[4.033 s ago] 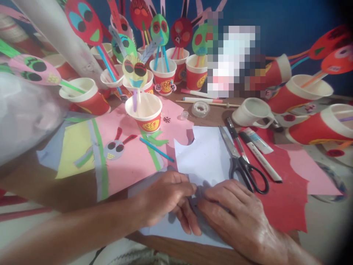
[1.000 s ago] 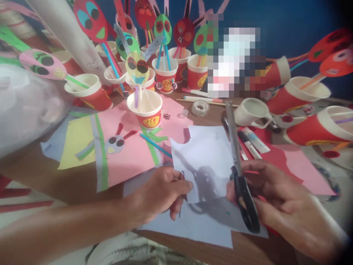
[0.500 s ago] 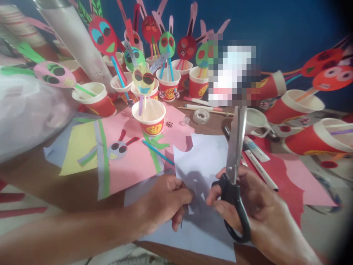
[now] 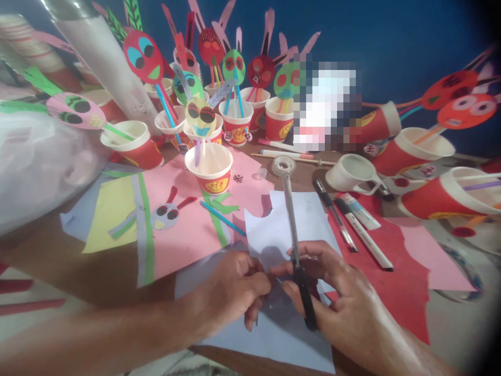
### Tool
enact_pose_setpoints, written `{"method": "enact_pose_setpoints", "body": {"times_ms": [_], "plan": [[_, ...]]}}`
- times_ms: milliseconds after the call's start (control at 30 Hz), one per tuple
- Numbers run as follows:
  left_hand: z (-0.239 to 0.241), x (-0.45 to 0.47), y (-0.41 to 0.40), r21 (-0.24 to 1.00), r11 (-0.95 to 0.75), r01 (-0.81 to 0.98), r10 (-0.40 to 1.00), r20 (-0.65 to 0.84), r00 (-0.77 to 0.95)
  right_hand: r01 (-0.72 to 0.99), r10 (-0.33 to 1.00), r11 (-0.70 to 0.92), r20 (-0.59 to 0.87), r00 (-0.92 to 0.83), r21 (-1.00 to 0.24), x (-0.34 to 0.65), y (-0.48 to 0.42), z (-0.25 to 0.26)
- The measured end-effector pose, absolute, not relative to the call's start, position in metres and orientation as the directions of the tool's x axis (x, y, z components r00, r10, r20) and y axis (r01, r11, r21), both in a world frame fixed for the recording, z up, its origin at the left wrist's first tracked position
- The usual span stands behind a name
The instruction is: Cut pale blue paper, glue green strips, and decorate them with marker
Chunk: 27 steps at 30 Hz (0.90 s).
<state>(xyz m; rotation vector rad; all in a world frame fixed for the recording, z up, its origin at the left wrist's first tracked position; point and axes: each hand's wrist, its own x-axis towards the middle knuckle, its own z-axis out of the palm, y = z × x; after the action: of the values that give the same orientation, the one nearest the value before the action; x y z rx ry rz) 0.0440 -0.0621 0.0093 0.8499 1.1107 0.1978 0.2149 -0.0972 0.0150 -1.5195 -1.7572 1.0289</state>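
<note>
My left hand (image 4: 242,284) is closed in a pinch over pale blue paper, on what looks like a small piece of paper, mostly hidden by the fingers. Close on its right, my right hand (image 4: 340,297) holds a pair of scissors (image 4: 290,214) by the black handles. The blades point away from me and are seen edge-on. Its thumb and fingertip are near the left fingertips. Under both hands lies a pale blue paper sheet (image 4: 285,337), with another white-blue sheet (image 4: 282,219) with a curved cut-out beyond it.
Paper cups (image 4: 213,172) with paper faces on straws stand along the back. A pink sheet (image 4: 183,256) carries a small rabbit-like face (image 4: 166,215) and a blue straw (image 4: 223,218). Markers (image 4: 364,230), a tape roll (image 4: 284,165), a white mug (image 4: 352,172) and red paper (image 4: 407,292) lie rightward.
My right hand has moved left toward my left hand, and the scissors have turned from a broadside view to edge-on. My left hand stays almost where it was.
</note>
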Motion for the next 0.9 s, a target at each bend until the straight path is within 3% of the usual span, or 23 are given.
{"method": "enact_pose_setpoints", "body": {"times_ms": [467,733,800,900], "plan": [[0.005,0.043,-0.063,0.690,0.665,0.286,0.537,-0.708,0.459,0.477,0.966,-0.091,-0.193,-0.170,-0.874,0.216,-0.097,0.013],[0.002,0.041,-0.065,0.711,0.630,0.314,0.578,-0.698,0.422,0.196,0.934,-0.347,-0.319,0.163,-0.917,0.216,-0.113,0.040],[0.002,0.039,-0.064,0.722,0.628,0.291,0.597,-0.687,0.415,0.113,0.897,-0.440,-0.430,0.100,-0.891,0.224,-0.119,0.040],[0.007,0.038,-0.059,0.737,0.634,0.234,0.610,-0.663,0.434,0.051,0.847,-0.504,-0.505,-0.167,-0.862,0.242,-0.130,0.026]]}}
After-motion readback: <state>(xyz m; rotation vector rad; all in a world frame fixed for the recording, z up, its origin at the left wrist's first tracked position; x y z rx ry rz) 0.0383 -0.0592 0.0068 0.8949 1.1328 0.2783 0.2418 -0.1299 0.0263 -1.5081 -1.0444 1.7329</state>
